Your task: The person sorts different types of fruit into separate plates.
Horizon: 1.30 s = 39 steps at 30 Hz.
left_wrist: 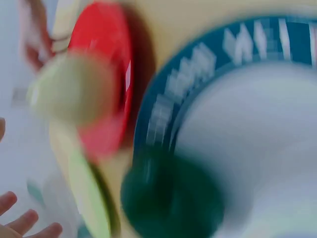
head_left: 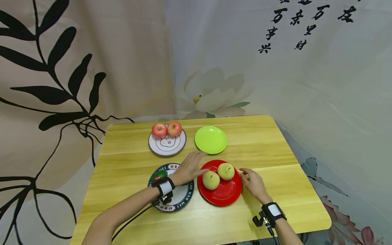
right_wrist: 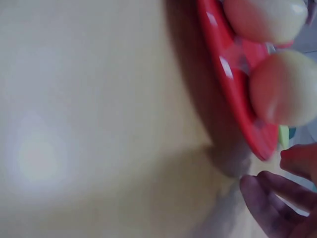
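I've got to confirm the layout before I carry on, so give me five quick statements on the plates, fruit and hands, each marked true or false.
1. Two yellow-green fruits lie on the red plate. True.
2. Both red apples lie on the bright green plate. False: they lie on the white plate.
3. Seen from the person, the bright green plate lies beyond the red plate. True.
4. The left hand grips a red apple. False: its fingers are extended close to the red plate, with no apple in them.
5. The right hand is beside the white plate. False: it is beside the red plate, on the side away from the left hand.
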Motion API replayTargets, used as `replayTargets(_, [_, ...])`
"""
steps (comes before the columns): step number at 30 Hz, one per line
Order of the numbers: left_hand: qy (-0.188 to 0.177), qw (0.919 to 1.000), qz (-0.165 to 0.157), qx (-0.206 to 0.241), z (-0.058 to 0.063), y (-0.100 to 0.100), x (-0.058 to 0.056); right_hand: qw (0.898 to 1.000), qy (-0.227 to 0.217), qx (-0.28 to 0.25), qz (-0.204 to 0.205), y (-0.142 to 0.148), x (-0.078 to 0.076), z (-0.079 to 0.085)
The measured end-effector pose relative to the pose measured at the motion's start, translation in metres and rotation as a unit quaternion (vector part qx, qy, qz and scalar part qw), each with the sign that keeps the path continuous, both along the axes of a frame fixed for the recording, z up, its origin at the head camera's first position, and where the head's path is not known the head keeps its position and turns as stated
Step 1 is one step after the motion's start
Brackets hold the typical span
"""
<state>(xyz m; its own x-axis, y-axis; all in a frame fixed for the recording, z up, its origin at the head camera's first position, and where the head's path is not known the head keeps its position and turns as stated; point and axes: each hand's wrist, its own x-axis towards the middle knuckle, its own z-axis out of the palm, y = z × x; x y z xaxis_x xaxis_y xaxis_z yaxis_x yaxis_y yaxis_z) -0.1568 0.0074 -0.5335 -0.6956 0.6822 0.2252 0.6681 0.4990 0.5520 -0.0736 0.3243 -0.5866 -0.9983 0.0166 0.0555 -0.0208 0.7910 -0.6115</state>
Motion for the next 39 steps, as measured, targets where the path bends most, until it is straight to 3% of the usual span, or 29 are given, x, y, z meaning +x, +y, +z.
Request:
replayTargets(3, [0.041,0.9978,0.045,0.025,0.008,-0.02,-0.033,1.0,0.006,0.011,0.023,0.013,-0.025,0.013])
replayTargets(7, [0.075,0.9911,0.109,0.015,0.009,-0.047,-0.076,0.998,0.004,0.012,0.055,0.02,-0.072,0.025])
replayTargets(12, [0.083,0.9808,0.176,-0.003,0.011,-0.065,-0.123,0.996,-0.002,-0.009,0.094,0.014,-0.135,0.032])
replayTargets(16, [0.052,0.9773,0.201,-0.04,0.011,-0.064,-0.147,0.996,-0.027,-0.028,0.086,0.003,-0.168,0.027])
replayTargets(19, [0.036,0.9766,0.203,-0.063,0.001,-0.062,-0.157,0.997,-0.029,-0.008,0.075,-0.004,-0.181,0.018])
replayTargets(24, [0.058,0.978,0.186,-0.075,-0.02,-0.057,-0.166,0.997,-0.035,0.012,0.062,-0.007,-0.193,0.004])
replayTargets(28, [0.075,0.9759,0.185,-0.089,-0.031,-0.056,-0.16,0.998,-0.039,0.005,0.052,-0.007,-0.192,-0.007])
replayTargets(34, [0.094,0.9731,0.179,-0.111,-0.039,-0.054,-0.16,0.997,-0.053,-0.031,0.051,-0.007,-0.192,-0.014])
replayTargets(39, [0.109,0.9715,0.174,-0.119,-0.039,-0.056,-0.165,0.996,-0.048,-0.048,0.055,-0.01,-0.198,-0.014])
